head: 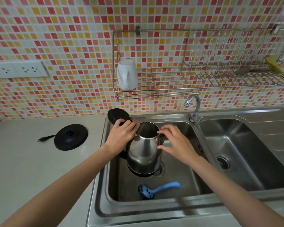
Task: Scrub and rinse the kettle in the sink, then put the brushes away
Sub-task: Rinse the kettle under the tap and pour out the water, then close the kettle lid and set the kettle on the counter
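Soft, diffuse light fills the scene brightly and evenly, with no hard shadows. Only a faint shade rims the black base (70, 137) on the tabletop (23, 161), and the near left corner of the sink (103, 161) sits darker. The steel kettle (144, 149) carries a broad pale sheen down its near face, and the right basin (236, 153) glints along its walls. The wide lens bows the tile rows and the wire rack (220, 74) toward the edges. High on the wall at far right the picture is washed out and hazy. The blue brush (157, 189) looks slightly soft, and a dark smear blurs the sink's near rim.
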